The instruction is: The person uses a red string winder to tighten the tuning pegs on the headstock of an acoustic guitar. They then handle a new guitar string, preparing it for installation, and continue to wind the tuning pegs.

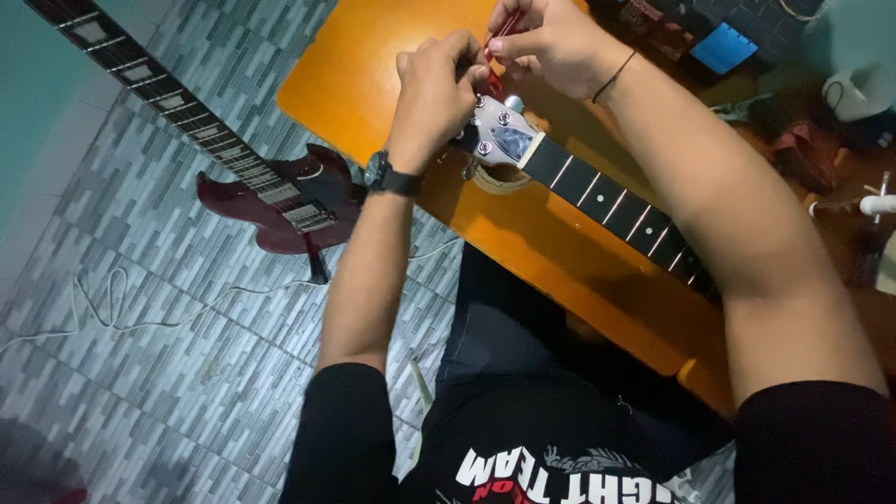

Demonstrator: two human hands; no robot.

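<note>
A guitar neck with a dark fretboard lies across the orange table, its pale headstock with silver tuning pegs pointing up-left. My left hand, with a black wristwatch on the wrist, grips the end of the headstock. My right hand, with a thin black band on the wrist, pinches a small red tool right above the headstock. The two hands touch over the tuning pegs, and what lies under the fingers is hidden.
A dark red electric guitar lies on the grey tiled floor at left, its neck running to the top-left corner. A thin white cable loops on the floor. Cluttered objects and a blue item sit at the top right.
</note>
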